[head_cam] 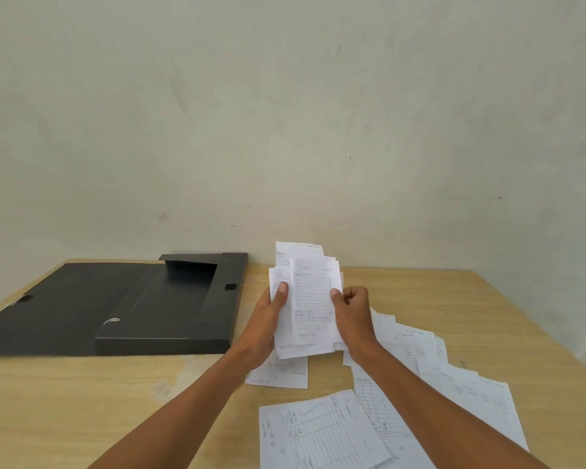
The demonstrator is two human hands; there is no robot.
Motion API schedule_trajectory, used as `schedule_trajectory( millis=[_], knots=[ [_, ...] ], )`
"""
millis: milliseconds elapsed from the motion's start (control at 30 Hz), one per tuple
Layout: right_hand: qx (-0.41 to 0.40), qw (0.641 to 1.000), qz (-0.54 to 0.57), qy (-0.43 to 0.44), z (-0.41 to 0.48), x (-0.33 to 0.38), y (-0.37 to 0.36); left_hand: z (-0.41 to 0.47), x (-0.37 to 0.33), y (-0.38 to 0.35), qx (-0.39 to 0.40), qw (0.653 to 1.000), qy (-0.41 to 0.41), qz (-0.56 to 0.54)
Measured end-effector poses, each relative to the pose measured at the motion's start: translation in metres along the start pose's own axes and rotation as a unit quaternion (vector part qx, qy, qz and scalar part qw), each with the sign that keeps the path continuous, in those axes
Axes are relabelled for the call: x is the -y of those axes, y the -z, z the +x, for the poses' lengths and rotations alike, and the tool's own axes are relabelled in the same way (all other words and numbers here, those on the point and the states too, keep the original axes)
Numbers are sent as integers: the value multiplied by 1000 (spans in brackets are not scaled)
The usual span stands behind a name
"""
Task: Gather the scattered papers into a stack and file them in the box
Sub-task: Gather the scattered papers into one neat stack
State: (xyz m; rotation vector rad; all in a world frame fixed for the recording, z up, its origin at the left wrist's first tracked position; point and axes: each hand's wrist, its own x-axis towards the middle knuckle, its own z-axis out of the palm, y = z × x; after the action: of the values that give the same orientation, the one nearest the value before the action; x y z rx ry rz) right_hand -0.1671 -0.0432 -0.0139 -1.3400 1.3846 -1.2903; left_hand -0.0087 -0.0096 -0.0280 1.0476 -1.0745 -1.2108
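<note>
I hold an uneven bundle of white printed papers (310, 299) upright above the table, between both hands. My left hand (271, 313) grips its left edge with the thumb on the front. My right hand (351, 311) grips its right edge the same way. More printed sheets lie scattered on the wooden table: one (285, 372) under my left wrist, a large one (318, 431) near the front edge, and several overlapping sheets (454, 374) to the right under my right forearm. A black file box (170, 343) lies open on the left, its lid (58, 306) flat beside it.
The light wooden table (99, 401) stands against a pale wall (285, 113). Its right edge (542, 319) runs diagonally toward the front right. Bare tabletop lies in front of the box.
</note>
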Motion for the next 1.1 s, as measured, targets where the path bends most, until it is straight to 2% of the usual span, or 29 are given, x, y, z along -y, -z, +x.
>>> schedule_trajectory(
  millis=[167, 367, 533, 633, 800, 1000, 1100],
  knots=[
    [60, 995, 49, 54, -4, 11, -2, 4, -10, 0, -59, 994, -74, 45],
    [141, 990, 6, 2, -15, -9, 4, -9, 6, 3, -74, 990, -54, 108],
    [110, 992, 47, 28, -16, 5, -4, -9, 1, -9, -66, 987, -107, 97],
    [77, 993, 73, 46, -11, 9, -1, -7, -2, -10, -81, 984, -111, 110],
    [126, 989, 61, 40, -21, -9, 6, -16, 18, -7, -83, 983, -105, 129],
    [95, 988, 80, 88, -16, 6, -2, -11, -1, -21, -80, 981, -131, 117],
    [88, 990, 85, 63, -14, -1, 5, -13, 5, -13, -88, 976, -125, 153]
  ],
)
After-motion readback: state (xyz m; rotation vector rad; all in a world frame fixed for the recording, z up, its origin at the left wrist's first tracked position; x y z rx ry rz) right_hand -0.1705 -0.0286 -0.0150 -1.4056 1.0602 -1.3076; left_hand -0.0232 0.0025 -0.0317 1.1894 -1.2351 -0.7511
